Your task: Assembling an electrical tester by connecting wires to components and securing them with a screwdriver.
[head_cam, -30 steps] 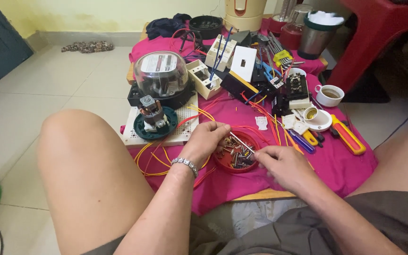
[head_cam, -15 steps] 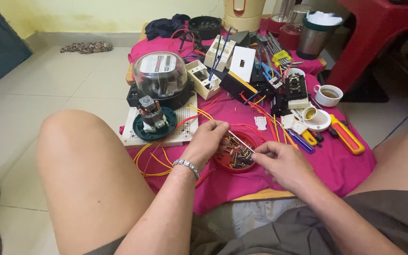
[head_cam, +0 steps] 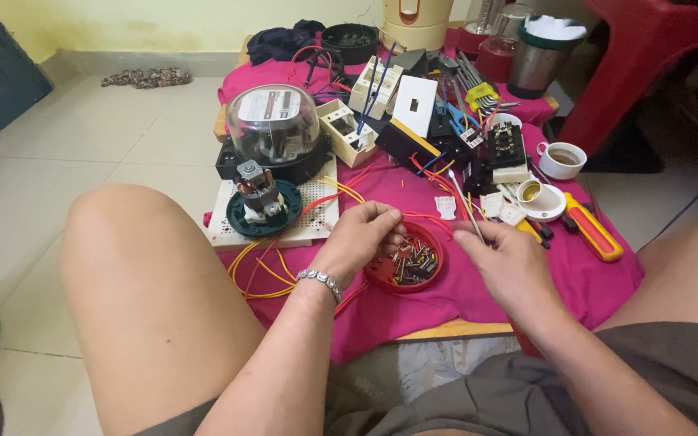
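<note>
Red lid [head_cam: 422, 278] under left hand [head_cam: 363, 238] — fingers curled, picking; right hand [head_cam: 506, 258] pinching thin tool [head_cam: 464, 202].

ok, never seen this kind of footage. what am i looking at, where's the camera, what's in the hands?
There is no machine here: a person sits on the floor, and the one camera is worn on their head, looking down past their knees. A low board covered by a pink cloth carries electrical parts: a glass-domed meter, a white perforated board, red and yellow wires, an orange-handled screwdriver and a cup. The left hand, with a bracelet, has its fingers in a red dish of small metal parts. The right hand pinches a thin rod-like tool.
</note>
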